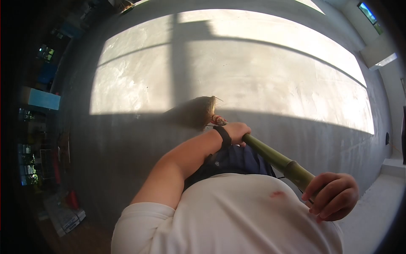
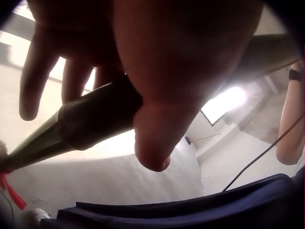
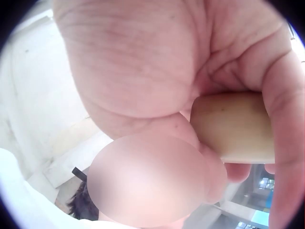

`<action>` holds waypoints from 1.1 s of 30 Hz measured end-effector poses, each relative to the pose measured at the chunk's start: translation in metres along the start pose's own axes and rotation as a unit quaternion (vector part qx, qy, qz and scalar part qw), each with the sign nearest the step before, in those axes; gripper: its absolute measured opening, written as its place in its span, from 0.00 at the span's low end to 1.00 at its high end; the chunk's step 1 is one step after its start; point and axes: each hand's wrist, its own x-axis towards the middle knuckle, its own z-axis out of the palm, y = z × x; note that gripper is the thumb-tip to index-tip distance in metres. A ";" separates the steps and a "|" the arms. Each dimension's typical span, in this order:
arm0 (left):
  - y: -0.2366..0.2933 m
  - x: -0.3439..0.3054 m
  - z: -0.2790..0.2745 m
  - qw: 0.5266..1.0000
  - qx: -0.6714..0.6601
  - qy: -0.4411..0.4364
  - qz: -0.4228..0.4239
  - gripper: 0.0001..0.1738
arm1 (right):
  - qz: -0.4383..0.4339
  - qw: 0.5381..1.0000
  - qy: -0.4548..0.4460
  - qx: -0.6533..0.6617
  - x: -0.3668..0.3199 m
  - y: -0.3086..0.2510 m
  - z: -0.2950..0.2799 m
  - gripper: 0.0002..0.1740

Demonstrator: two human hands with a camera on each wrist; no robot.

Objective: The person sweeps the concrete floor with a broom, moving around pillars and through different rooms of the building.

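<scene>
A broom with a green bamboo handle (image 1: 275,156) slants across my front in the head view. Its brown bristle head (image 1: 198,112), bound with red at the neck, points away over the grey floor. My left hand (image 1: 237,130) grips the lower handle, just above the binding. In the left wrist view the bamboo (image 2: 90,121) runs between the thumb and the spread fingers. My right hand (image 1: 332,197) holds the top of the handle, fingers bent round it. The pale handle end (image 3: 233,129) shows between thumb and fingers in the right wrist view.
Smooth grey floor (image 1: 139,156) spreads around, with a bright sunlit patch (image 1: 253,72) ahead. Flat cardboard (image 1: 63,216) and a red object (image 1: 72,200) lie at the lower left. A pale wall ledge (image 1: 393,168) stands on the right. Dark shelving lines the left.
</scene>
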 end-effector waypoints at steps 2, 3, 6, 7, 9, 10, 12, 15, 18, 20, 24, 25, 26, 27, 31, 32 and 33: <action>0.021 -0.004 -0.004 0.998 0.008 -0.055 0.017 0.21 | -0.010 0.998 0.046 -0.037 -0.011 -0.013 0.030 0.09; 0.028 -0.013 -0.010 0.997 0.000 -0.066 0.034 0.24 | -0.003 0.996 0.068 -0.050 -0.009 -0.016 0.045 0.10; 0.068 -0.056 -0.036 0.991 -0.047 -0.110 0.062 0.31 | 0.007 0.988 0.137 -0.070 -0.009 -0.017 0.091 0.14; 0.077 -0.069 -0.044 0.987 -0.078 -0.132 0.057 0.33 | 0.015 0.982 0.181 -0.059 -0.009 -0.014 0.106 0.15; 0.101 -0.101 -0.062 0.981 -0.124 -0.136 0.070 0.35 | 0.028 0.962 0.269 -0.034 -0.008 -0.006 0.135 0.17; 0.116 -0.120 -0.072 0.980 -0.139 -0.116 0.089 0.35 | 0.049 0.946 0.319 -0.030 -0.007 -0.004 0.148 0.17; 0.138 -0.139 -0.071 0.979 -0.133 -0.078 0.133 0.35 | 0.084 0.906 0.415 -0.022 -0.006 -0.001 0.169 0.18; 0.165 -0.161 -0.037 0.976 -0.098 -0.021 0.196 0.34 | 0.133 0.914 0.382 -0.032 -0.013 -0.005 0.186 0.20; 0.187 -0.166 0.006 0.960 -0.114 0.027 0.253 0.35 | 0.125 0.915 0.361 -0.132 -0.016 -0.007 0.206 0.17; 0.191 -0.166 0.026 0.968 -0.076 0.017 0.237 0.35 | 0.093 0.913 0.359 -0.170 -0.025 -0.004 0.216 0.13; 0.218 -0.152 0.050 0.936 0.057 0.057 0.343 0.25 | -0.001 0.920 0.377 -0.103 -0.059 0.003 0.234 0.08; 0.222 -0.147 0.058 0.946 0.044 0.024 0.319 0.25 | 0.006 0.922 0.375 -0.093 -0.069 -0.001 0.237 0.07; 0.224 -0.142 0.067 0.955 0.031 -0.008 0.294 0.26 | 0.013 0.924 0.372 -0.083 -0.080 -0.005 0.241 0.07; 0.230 -0.137 0.075 0.963 0.018 -0.041 0.267 0.26 | 0.012 0.924 0.374 -0.080 -0.094 -0.010 0.244 0.07; 0.280 -0.105 0.112 0.943 0.011 -0.106 0.314 0.27 | 0.016 0.917 0.389 -0.088 -0.161 -0.042 0.258 0.07; 0.297 -0.093 0.127 0.937 0.011 -0.116 0.330 0.27 | 0.020 0.914 0.395 -0.090 -0.182 -0.054 0.265 0.07; 0.314 -0.081 0.140 0.930 0.013 -0.126 0.346 0.27 | 0.034 0.910 0.402 -0.095 -0.204 -0.066 0.271 0.08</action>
